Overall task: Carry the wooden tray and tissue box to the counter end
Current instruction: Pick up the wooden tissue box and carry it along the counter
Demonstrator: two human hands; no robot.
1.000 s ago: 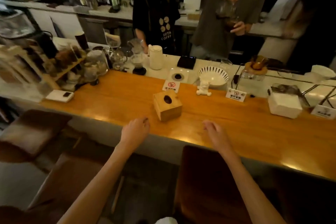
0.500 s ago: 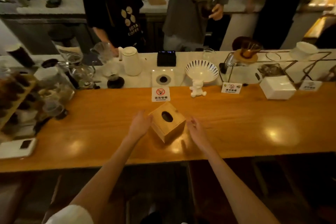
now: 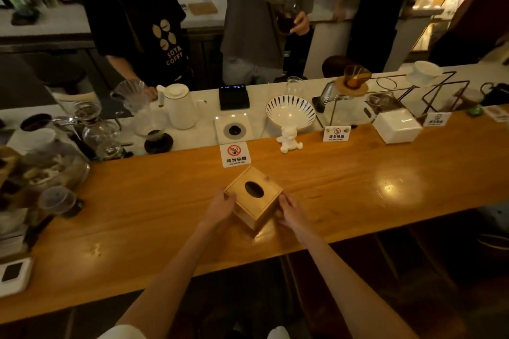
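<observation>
A wooden tissue box (image 3: 254, 197) with a dark oval slot on top stands on the long wooden counter (image 3: 358, 184), turned corner-on toward me. My left hand (image 3: 220, 208) presses against its left side and my right hand (image 3: 290, 210) against its right side, so both hands grip the box. The box's base still looks to be resting on the counter. No wooden tray is visible in the head view.
Behind the box stand a no-smoking sign (image 3: 235, 154), a white figurine (image 3: 289, 140), a striped bowl (image 3: 290, 113) and a white box (image 3: 396, 126). Glass jars and coffee gear (image 3: 55, 162) crowd the counter's left end. Several people stand behind the bar.
Both hands reached forward from the counter's near edge and closed on the two sides of the tissue box. The view moved closer and more square to the counter.
</observation>
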